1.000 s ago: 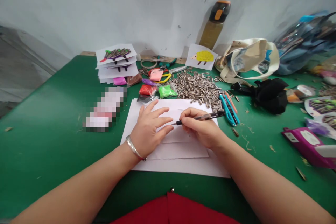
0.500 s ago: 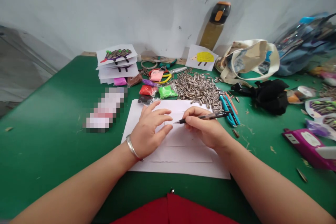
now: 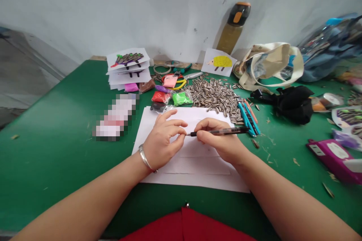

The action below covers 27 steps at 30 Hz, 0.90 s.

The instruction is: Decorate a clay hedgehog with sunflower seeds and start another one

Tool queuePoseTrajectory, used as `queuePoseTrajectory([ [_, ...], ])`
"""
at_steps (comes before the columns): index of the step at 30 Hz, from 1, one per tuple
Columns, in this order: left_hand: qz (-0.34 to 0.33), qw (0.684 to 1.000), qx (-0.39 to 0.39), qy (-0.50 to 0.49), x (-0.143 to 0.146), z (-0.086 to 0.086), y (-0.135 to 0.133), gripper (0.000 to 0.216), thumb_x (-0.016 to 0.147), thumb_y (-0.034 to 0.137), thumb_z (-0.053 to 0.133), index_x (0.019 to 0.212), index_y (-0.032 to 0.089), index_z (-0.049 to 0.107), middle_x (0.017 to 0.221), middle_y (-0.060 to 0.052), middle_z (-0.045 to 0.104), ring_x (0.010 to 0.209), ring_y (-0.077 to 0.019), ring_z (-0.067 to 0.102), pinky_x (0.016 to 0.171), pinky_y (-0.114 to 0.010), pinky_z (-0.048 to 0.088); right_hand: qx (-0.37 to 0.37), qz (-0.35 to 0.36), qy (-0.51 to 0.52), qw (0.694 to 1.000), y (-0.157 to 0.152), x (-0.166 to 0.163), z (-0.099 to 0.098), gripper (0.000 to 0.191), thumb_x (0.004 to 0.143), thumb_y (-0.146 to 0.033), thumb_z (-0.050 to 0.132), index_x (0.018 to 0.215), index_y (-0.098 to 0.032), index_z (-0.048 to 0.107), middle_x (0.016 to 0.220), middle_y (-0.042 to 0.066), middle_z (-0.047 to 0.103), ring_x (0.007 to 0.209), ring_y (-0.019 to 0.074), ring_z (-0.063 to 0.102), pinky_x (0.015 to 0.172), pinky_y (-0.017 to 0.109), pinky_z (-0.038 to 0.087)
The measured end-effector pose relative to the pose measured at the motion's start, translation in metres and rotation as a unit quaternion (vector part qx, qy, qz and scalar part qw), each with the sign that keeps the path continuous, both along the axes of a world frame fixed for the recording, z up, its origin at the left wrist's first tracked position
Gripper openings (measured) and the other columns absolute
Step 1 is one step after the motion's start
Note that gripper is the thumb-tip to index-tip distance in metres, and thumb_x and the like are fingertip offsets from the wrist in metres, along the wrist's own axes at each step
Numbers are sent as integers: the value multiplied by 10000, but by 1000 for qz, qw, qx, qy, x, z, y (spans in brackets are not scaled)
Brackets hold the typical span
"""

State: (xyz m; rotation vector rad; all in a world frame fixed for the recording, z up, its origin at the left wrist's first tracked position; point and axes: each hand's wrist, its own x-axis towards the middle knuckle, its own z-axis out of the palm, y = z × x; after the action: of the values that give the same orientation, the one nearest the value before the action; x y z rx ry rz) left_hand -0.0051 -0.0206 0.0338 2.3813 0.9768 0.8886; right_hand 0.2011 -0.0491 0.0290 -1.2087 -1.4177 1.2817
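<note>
A black pen [image 3: 226,131] lies almost level in my right hand [image 3: 219,137], its tip pointing left. My left hand [image 3: 166,139], with a silver bangle at the wrist, has its thumb and forefinger pinched together at the pen's tip; whether they press on it is hard to see. Its other fingers are loosely bent. Both hands are over white paper sheets [image 3: 192,179] stacked on the green table. A smaller sheet with a straight edge lies on top, partly hidden by my hands.
Sunflower seeds [image 3: 213,96] are heaped behind the paper, beside red clay [image 3: 160,97] and green clay [image 3: 181,98] packets. Blue scissors [image 3: 246,118] lie right. Cards with seed hedgehogs [image 3: 127,60], a yellow hedgehog drawing [image 3: 220,62], a bottle [image 3: 232,30] and a cloth bag [image 3: 271,64] stand behind.
My left thumb and forefinger have come together at the pen's tip. My right hand has moved slightly left with the pen, which lies more level. The view has shifted slightly.
</note>
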Motion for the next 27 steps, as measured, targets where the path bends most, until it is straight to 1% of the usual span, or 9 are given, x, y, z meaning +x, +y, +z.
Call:
queuePoseTrajectory([
  [5,1,1000,14,-13,1,0,0,161,853,160,554,812,204,704,1003,-51,736,1260,-291,492,1075,-518,396,7,-6,-21,1000,-2,0,3,45,790,-229,651,814,-204,679,686,-15,626,596,111,517,544,241,385],
  [11,8,999,27,-20,1,0,0,153,850,144,560,821,193,702,962,-49,744,1228,-307,516,1059,-536,407,24,-20,-19,999,-1,-1,1,38,795,-229,650,805,-205,677,712,-9,635,612,113,526,562,247,401],
  [14,9,999,38,-28,2,0,1,151,849,138,563,810,192,699,931,-43,748,1185,-290,549,1051,-523,421,28,-22,-14,999,-1,-1,0,30,797,-223,652,803,-206,675,710,-13,632,623,115,533,575,250,407],
  [18,3,998,55,-40,4,3,1,169,849,123,551,790,199,690,887,-26,751,1060,-242,622,1066,-497,417,15,-31,10,999,-1,-2,-1,28,801,-231,658,795,-206,670,692,-17,626,615,118,527,566,252,399],
  [24,13,996,71,-47,5,4,0,176,859,138,540,785,199,688,861,-22,753,1042,-222,640,1038,-440,453,12,-49,39,998,-2,-5,-4,36,792,-211,663,757,-205,670,664,-16,628,604,120,520,567,260,391],
  [27,43,996,58,-43,1,3,3,173,845,136,538,768,188,684,849,-24,751,1025,-223,647,1011,-420,477,18,-78,101,992,0,-3,-3,82,778,-173,652,702,-203,652,606,-27,600,567,108,493,549,254,367],
])
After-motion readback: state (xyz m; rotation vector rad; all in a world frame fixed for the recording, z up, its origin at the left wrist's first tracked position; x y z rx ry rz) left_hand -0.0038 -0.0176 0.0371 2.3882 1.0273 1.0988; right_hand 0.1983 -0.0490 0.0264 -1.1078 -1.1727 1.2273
